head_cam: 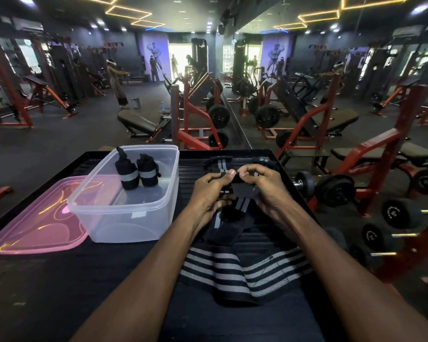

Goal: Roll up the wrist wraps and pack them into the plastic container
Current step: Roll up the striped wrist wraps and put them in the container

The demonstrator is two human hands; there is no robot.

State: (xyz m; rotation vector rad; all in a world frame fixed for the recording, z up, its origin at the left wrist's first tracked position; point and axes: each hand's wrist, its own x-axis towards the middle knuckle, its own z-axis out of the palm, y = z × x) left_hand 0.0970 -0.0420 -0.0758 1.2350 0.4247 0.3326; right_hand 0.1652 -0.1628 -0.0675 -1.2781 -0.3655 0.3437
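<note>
Two rolls [137, 171] already stand in the container [124, 213] toward the tabletop's left edge; your left hand [209, 193] and right hand [267, 187] pinch a third wrap [235, 193] mid-tabletop, barely rolled, with another [240, 272] waiting.

dim gym interior, neon ceiling strips [127, 11], blown-out far doorway [181, 58], glare on pink lid [38, 218], wide-angle edge bending, background possibly soft
</note>
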